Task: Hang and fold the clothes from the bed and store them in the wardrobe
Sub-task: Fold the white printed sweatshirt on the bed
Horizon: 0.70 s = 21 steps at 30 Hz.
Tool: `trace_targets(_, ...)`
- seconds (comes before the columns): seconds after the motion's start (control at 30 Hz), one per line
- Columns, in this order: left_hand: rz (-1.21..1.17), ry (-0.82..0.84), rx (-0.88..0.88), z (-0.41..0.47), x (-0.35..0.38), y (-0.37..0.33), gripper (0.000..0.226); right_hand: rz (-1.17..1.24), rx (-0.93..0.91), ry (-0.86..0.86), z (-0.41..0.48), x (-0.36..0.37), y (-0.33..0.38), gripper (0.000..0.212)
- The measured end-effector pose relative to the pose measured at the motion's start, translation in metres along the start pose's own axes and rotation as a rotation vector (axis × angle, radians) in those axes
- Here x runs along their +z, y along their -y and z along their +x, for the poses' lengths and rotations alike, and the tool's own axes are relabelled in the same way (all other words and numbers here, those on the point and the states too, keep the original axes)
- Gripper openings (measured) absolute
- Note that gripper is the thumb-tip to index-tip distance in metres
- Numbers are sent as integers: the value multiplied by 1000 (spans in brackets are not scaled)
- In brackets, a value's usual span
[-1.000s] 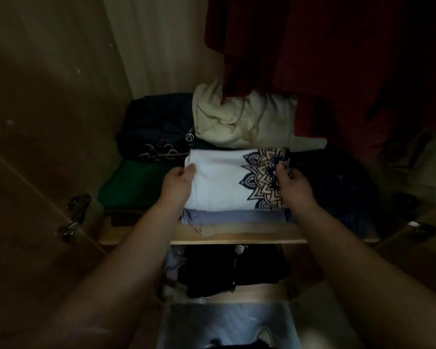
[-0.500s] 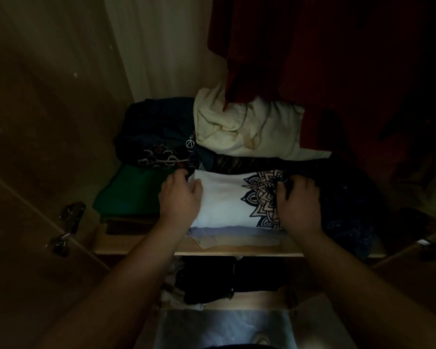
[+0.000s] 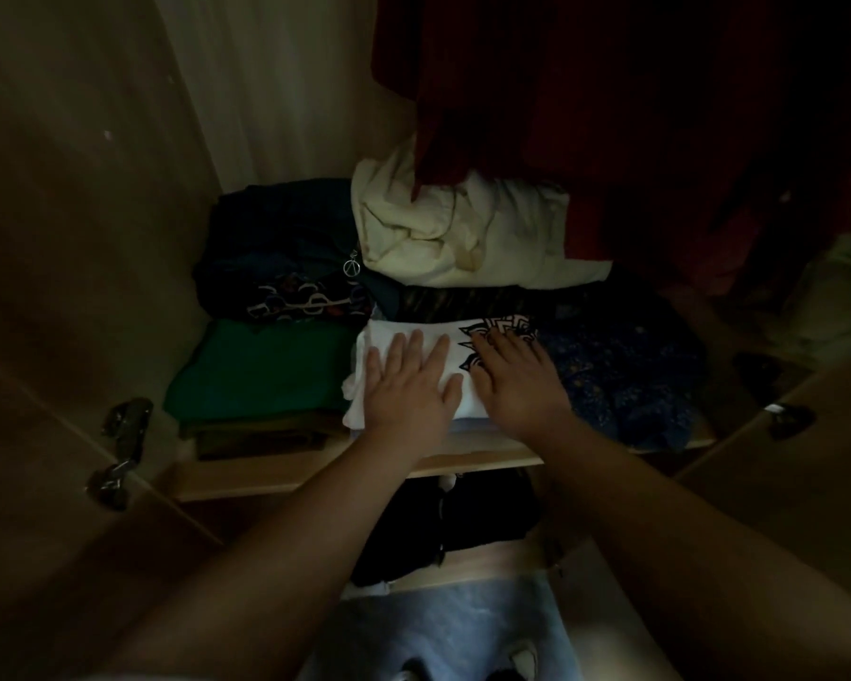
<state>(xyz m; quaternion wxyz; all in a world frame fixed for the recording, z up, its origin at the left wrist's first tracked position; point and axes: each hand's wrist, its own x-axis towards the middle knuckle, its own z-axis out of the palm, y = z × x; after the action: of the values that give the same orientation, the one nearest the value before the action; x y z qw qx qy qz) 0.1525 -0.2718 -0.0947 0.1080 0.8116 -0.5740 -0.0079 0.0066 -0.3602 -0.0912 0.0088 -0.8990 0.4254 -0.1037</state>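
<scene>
Head view: at centre left of the frame a green stack (image 3: 261,371) is seen on the shelf (image 3: 291,476). Just right of it, the folded white shirt (image 3: 389,332) is pressed flat by the left hand (image 3: 406,388) and right hand (image 3: 517,385), fingers (image 3: 436,353) straight, nothing gripped. A blue garment (image 3: 625,376) is lodged against its right side.

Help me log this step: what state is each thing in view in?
white printed shirt, folded, lying on top of a stack on the shelf.
left hand, open, flat on the shirt.
right hand, open, flat on the shirt's print.
green garment, folded, left of the shirt.
cream garment, crumpled, at the back.
blue patterned garment, loosely bunched, right of the shirt.
red clothes, hanging above.
wardrobe door, open.
</scene>
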Motion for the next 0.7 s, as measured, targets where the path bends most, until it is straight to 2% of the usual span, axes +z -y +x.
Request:
trace_targets(0.13, -33, 59, 10, 2, -14, -1, 65, 73, -18, 42, -2, -22, -2, 55)
trace_targets(0.37, -128, 33, 79, -43, -45, -19, 67, 164, 109, -106, -77, -78, -11, 57)
trace_targets(0.53, -202, -31, 207, -99, -52, -74, 65, 116, 174, -96, -167, -106, -40, 60)
trace_targets(0.7, -183, 8, 293, -163, -39, -158, 67, 135, 265, -127, -281, -132, -81, 61)
